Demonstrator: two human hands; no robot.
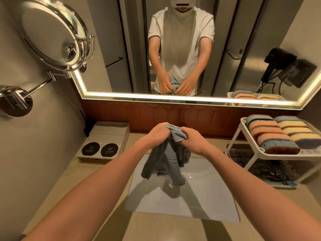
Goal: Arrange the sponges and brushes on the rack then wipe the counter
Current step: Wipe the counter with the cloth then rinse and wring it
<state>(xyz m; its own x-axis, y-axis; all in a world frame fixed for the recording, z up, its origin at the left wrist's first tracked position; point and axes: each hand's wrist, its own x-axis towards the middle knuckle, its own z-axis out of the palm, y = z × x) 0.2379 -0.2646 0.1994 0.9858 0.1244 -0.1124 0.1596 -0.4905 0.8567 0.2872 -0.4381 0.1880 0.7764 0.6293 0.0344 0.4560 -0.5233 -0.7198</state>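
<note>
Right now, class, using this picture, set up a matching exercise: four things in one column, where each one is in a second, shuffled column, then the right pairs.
Things
1. grey cloth
2. sponges
3. brushes
4. black discs

Places
A. lower shelf of the white rack
B. in the tray at the left of the counter
C. gripped by the left hand and right hand above the sink
D. top shelf of the white rack

Pairs: 1-C, 2-D, 3-A, 4-B

Lit wall mirror (225,49) above brown backsplash (199,117)
</note>
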